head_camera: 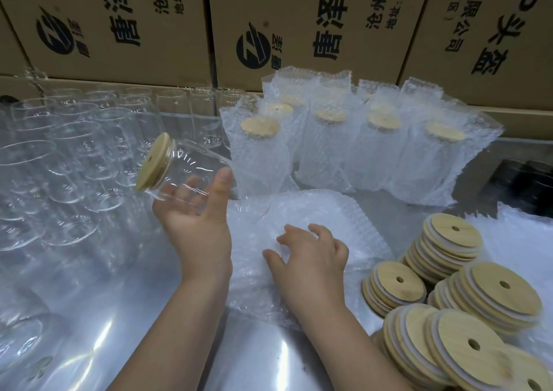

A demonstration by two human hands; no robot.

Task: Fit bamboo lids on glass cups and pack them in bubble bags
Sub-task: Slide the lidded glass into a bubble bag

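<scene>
Left hand (194, 214) is holding one glass cup (191, 169) above the table, palm up, with the fingers curling under the glass and the thumb lying up its right side. The cup is lying tilted on its side, with a bamboo lid (154, 161) sitting on its mouth and facing left. Right hand (311, 256) is resting on the flat stack of bubble bags (344, 211) at centre, fingers spread and half bent, tips touching the top bag and not visibly gripping anything. Empty cups (68, 157) are standing in rows at left on the metal table (119, 316). Packed cups (326, 151), each in a bubble bag with its lid showing, are standing far right. Loose lids (478, 298) are sitting in stacks near right. Cardboard boxes (125, 22) are lining the far edge.
</scene>
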